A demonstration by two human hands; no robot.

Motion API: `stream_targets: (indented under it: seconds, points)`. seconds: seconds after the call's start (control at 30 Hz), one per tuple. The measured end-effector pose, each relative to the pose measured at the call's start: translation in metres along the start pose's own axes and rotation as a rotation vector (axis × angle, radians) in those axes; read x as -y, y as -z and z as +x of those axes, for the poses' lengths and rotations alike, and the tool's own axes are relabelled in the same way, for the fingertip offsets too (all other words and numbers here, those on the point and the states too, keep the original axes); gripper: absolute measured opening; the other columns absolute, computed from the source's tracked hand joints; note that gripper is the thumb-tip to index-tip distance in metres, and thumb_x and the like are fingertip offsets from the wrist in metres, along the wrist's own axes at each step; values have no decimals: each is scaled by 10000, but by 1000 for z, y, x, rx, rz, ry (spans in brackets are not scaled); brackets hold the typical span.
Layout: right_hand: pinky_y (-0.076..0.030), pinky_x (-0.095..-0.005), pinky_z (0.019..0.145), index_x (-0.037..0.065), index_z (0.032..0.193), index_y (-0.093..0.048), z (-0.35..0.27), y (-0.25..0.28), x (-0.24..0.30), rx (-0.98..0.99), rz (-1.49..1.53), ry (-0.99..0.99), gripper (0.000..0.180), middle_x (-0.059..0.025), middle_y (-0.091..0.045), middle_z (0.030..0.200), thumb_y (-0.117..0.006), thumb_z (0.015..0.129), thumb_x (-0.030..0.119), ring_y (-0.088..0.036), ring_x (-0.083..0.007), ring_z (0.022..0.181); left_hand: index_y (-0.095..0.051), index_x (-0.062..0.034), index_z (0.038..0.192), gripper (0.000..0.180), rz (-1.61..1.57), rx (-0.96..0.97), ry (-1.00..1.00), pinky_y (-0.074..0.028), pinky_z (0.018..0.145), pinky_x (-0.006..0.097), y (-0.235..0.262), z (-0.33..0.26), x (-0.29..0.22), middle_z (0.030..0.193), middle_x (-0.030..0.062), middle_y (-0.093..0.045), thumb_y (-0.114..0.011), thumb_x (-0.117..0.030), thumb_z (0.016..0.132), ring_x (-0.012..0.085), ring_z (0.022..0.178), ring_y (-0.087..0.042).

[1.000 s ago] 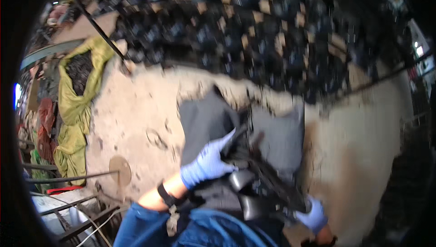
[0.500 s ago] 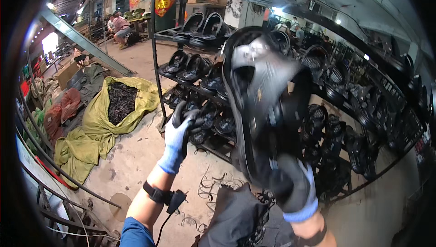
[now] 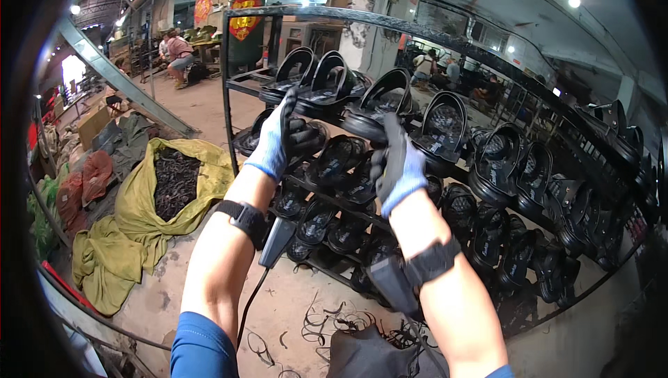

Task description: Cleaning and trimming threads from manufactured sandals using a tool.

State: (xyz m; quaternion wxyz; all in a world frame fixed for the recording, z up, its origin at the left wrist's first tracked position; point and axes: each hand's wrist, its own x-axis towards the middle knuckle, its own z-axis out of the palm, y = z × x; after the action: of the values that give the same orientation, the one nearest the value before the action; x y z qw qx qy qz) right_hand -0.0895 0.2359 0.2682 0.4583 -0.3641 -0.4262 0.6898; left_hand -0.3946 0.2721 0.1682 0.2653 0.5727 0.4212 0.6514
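Observation:
Both of my hands wear black-palmed gloves with light blue cuffs and reach toward a rack of black sandals. My left hand (image 3: 287, 136) is open, thumb raised and fingers partly bent, in front of the upper shelves, holding nothing I can see. My right hand (image 3: 396, 166) is also open, one finger pointing up just below a black sandal (image 3: 384, 100) on the top shelf; whether it touches the sole I cannot tell. Beside that sandal stand another black sandal (image 3: 444, 124) to the right and a pair (image 3: 325, 75) to the left.
The black metal rack (image 3: 313, 11) spans the view, its lower shelves full of sandals. On the left floor, an open yellow-green sack (image 3: 132, 190) holds dark scraps. Black strips (image 3: 334, 322) and a dark cloth (image 3: 369, 357) lie near me. A seated person (image 3: 179, 58) is far off.
The sandal that my right hand held up in front of me is out of that hand, and a sandal now stands on the top shelf. Both hands have moved up toward the rack.

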Motion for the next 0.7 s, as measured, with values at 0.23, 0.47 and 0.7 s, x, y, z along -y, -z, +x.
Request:
stream_targets:
  seconds: [0.23,0.47,0.7]
  points:
    - [-338,-196,379,2,1114,-614,-119,128,-69,314,-296,-92,300,2,-523,668,-637,840,123,-428,-40,441,-698,-46,909,258,-421,-590,369,-496,557,296,-87,14,-78,799,104,-669,-510,-222,893,187,630,-625]
    - [-429,-214,478,-32,1092,-618,-211,253,-111,347,-400,-257,303,-98,-682,854,-540,941,219,-548,-61,510,-514,9,1236,370,-891,-405,84,-487,951,451,-150,-145,-65,1144,129,-612,-479,-119,890,282,1048,-601]
    - [-455,-269,890,-56,1306,-485,-252,291,-141,261,-588,157,442,-130,-647,1138,-557,877,25,-599,-147,1010,-577,2,1160,383,-453,-362,548,-497,815,295,-288,-402,-83,1024,34,-629,-612,-12,779,167,921,-601]
